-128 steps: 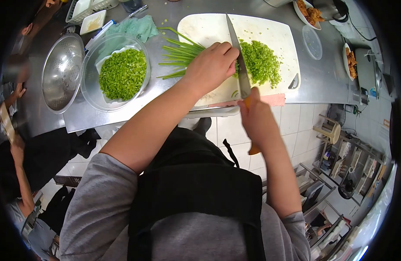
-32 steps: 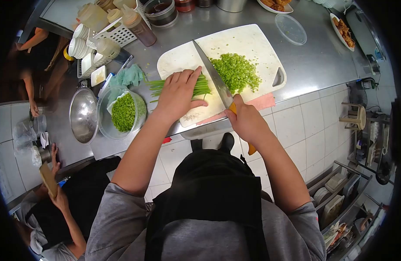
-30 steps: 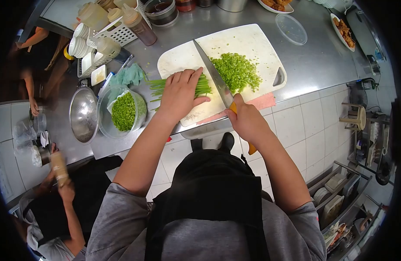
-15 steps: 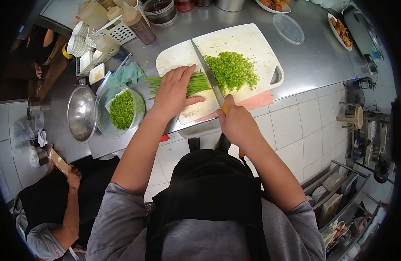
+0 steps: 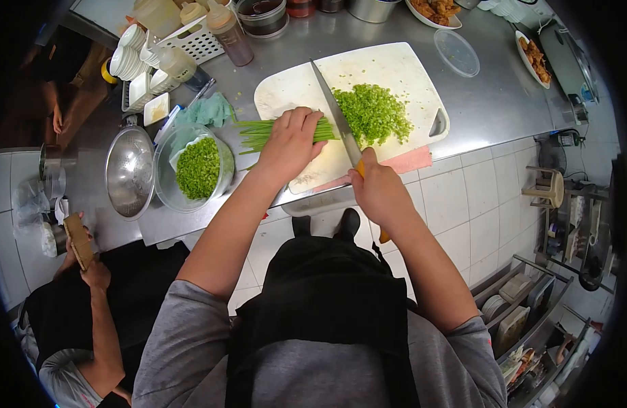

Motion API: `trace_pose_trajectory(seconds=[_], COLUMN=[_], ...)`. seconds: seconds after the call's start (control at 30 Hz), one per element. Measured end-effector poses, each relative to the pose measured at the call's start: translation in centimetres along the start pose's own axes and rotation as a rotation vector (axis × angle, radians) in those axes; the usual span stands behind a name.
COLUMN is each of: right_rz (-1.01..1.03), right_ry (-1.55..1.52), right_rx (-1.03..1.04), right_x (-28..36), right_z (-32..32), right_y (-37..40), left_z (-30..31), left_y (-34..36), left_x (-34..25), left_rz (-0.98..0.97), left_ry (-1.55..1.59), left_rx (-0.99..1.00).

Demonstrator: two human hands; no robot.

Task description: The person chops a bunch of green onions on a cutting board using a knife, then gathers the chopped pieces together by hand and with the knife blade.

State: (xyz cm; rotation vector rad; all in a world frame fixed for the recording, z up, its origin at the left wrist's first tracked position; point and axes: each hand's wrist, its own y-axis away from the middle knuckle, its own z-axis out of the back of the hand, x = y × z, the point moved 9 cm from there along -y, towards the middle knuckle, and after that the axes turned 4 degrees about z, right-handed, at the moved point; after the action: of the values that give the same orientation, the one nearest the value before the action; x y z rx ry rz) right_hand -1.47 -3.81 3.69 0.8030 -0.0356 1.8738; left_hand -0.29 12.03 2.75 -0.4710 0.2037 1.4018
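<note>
My left hand (image 5: 294, 144) presses a bunch of long green onion stalks (image 5: 256, 133) onto a white cutting board (image 5: 286, 93), its fingers curled over them close to the blade. In my right hand (image 5: 383, 189) is the orange handle of a long kitchen knife (image 5: 336, 111). The blade points away from me and stands at the cut end of the stalks. On its right side lies a heap of finely chopped green onion (image 5: 375, 112). A clear round tub (image 5: 226, 163) left of the board holds more chopped green onion (image 5: 198, 168).
A metal bowl (image 5: 128, 178) stands left of the tub, near a green cloth (image 5: 211, 109). Sauce bottles (image 5: 230, 37) are behind. A clear lid (image 5: 456, 52) and plates of fried food (image 5: 533, 60) lie right. A co-worker's hand (image 5: 96, 274) holds a brown flat object at lower left.
The fingers of my left hand have drawn in, more curled over the stalks. My knife stays beside their cut ends. The whole view has shifted slightly, and the co-worker's brown object has tilted more upright.
</note>
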Motion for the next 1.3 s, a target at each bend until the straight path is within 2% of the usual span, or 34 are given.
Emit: trace_pose_trajectory(seconds=[0.27,0.37,0.43,0.57,0.63,0.67,0.73,0.97,1.03,1.07,1.1,1.17,1.27,1.3], right_rz=[-0.041,-0.051,-0.062,-0.069,-0.071,-0.078,-0.074,-0.002,0.010,0.026,0.023,-0.143,-0.132,-0.100], right_ry=[0.076,0.080,0.081,0.116,0.112,0.110,0.118,0.139,0.155,0.168,0.167,0.135,0.222,0.245], right_rx=[0.002,0.008,0.006,-0.027,-0.028,-0.034,-0.021,0.020,0.045,0.061,0.074,0.259,0.261,0.204], right_x=[-1.2,-0.9,-0.6,-0.7,-0.1,0.2,0.8,0.6,1.6,2.5,3.6,4.0,3.7,3.1], right_z=[1.6,1.6,1.4,0.6,0.1,0.0,-0.2,0.8,2.6,3.6,5.1,6.0,5.2,3.7], right_y=[0.0,0.2,0.3,0.5,0.5,0.4,0.2,-0.5,-0.4,-0.2,0.3,2.0,4.6,5.2], left_z=[-1.3,-1.1,0.2,1.1,2.1,1.8,0.7,0.0,1.3,1.2,1.2,0.9,0.3,0.3], left_y=[-1.5,-1.6,-1.4,-1.7,-1.9,-2.1,-2.6,-2.4,-1.9,-1.8,-1.7,-1.8,-2.0,-2.0], left_x=[-1.4,-1.5,-1.9,-2.0,-1.8,-1.8,-0.2,0.1,-0.9,-0.8,-0.8,-0.4,0.2,0.2], left_rz=[0.005,0.002,-0.010,0.015,0.058,0.061,0.184,0.176,0.101,0.111,0.088,0.071,0.086,0.081], left_ry=[-0.041,-0.098,-0.096,-0.029,0.028,0.028,0.152,0.123,-0.051,-0.047,-0.021,0.006,0.078,0.094], left_rx=[-0.007,-0.029,-0.120,-0.110,-0.210,-0.209,-0.183,-0.251,-0.351,-0.340,-0.358,-0.371,-0.336,-0.334])
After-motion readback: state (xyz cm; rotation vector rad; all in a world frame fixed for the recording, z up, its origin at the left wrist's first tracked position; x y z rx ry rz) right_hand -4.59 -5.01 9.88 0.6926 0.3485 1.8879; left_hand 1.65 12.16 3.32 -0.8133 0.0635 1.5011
